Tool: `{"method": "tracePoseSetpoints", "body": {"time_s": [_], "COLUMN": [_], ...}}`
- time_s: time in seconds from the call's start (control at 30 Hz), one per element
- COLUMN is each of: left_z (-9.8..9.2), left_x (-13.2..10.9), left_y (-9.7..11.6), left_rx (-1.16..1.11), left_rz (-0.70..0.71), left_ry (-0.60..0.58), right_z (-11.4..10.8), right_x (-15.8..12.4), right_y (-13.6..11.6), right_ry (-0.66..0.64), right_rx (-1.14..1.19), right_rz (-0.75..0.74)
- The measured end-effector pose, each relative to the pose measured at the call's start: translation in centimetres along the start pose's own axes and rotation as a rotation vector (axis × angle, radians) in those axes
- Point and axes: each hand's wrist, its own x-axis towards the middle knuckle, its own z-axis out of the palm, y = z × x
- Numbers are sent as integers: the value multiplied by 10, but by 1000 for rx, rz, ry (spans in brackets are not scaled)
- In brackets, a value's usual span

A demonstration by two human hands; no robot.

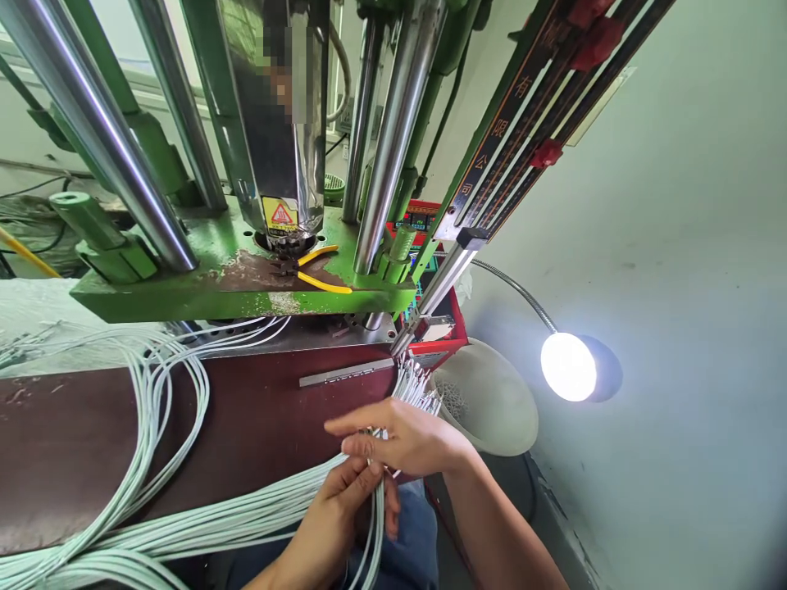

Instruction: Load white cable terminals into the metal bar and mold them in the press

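My left hand [344, 500] is closed around a small bunch of thin white cables [376, 533], which hang down from its fingers over my lap. Just above it, my right hand [402, 438] reaches across the top of the bunch, finger and thumb stretched to the left with a gap between them. Cable ends show in that gap, partly hidden by the hand. Behind my right hand, a pile of cable ends with metal tips [418, 385] lies at the table's right edge. A long bundle of white cables [246, 512] runs leftward along the front of the table.
A green press [246, 299] stands behind the dark red table [264, 410]. Yellow-handled cutters [320, 283] lie on its plate. A metal strip [344, 374] rests on the table. At right are a white bin [504, 410] and a lit lamp [569, 366]. More cables [144, 410] loop at left.
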Motion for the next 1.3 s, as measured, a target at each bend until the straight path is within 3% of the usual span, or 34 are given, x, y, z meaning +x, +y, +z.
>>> {"method": "tracePoseSetpoints", "body": {"time_s": [0.07,0.17,0.27,0.37,0.47,0.57,0.8,0.97,1.3], "left_z": [-2,-3,-3,-4,-5,-6,-4,-1,3], "left_x": [-2,-6,-8,-9,-9,-9,-9,-5,-3], "left_y": [3,7,9,11,13,16,18,13,14], "left_rx": [2,47,81,102,76,-12,47,182,244], "left_rz": [30,68,89,95,74,14,-6,48,114], "left_ry": [36,83,109,122,118,79,71,100,204], "right_z": [-7,-12,-8,-1,4,5,5,12,14], "right_x": [13,36,55,63,60,48,1,-16,-21], "right_y": [9,37,63,73,67,49,16,14,2], "right_ry": [143,385,371,340,327,368,418,401,414], "right_rx": [-58,-432,-733,-782,-806,-700,86,210,292], "right_rz": [10,43,87,63,40,35,174,232,215]}}
